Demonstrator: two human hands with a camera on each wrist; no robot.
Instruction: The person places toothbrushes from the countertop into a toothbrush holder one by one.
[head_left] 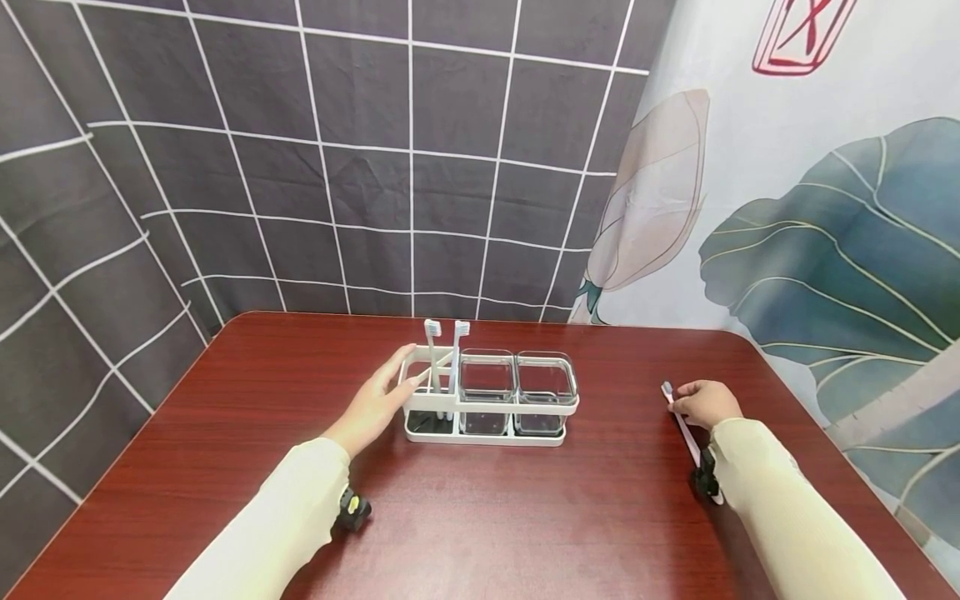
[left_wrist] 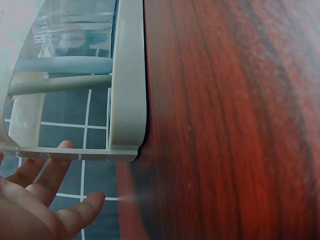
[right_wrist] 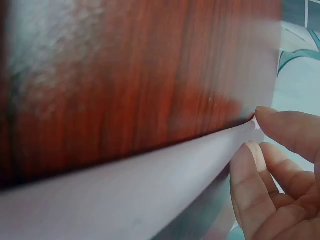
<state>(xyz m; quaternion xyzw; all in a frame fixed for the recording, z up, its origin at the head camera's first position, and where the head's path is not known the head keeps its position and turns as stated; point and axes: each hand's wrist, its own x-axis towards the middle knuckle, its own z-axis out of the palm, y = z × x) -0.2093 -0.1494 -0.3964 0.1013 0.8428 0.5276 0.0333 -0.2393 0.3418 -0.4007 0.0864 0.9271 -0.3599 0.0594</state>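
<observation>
The person's right hand (head_left: 705, 402) rests on the dark red wood-grain table (head_left: 480, 517) and pinches a pale pink toothbrush with a small bristled head (head_left: 684, 425), fingers curled round the upper part of its handle; the head pokes out just past the fingertips on the far side, while the long handle runs back under the wrist toward the cream sleeve (head_left: 787, 508). In the right wrist view the handle (right_wrist: 135, 200) fills the lower frame as a blurred pale band, with the fingertips (right_wrist: 280, 125) closing on it. Well away to the left of that grip stands a white plastic rack with three compartments (head_left: 487, 408). The left hand (head_left: 375, 408) lies against the rack's left end with fingers straight and spread, the tips touching its upper rail; the left wrist view shows those fingers (left_wrist: 50, 170) laid along the white frame (left_wrist: 125, 100). Just beyond the left fingertips, two white toothbrushes (head_left: 444, 354) stand upright in the nearest compartment. The two compartments farther from that hand each hold a clear square cup (head_left: 517, 387).
</observation>
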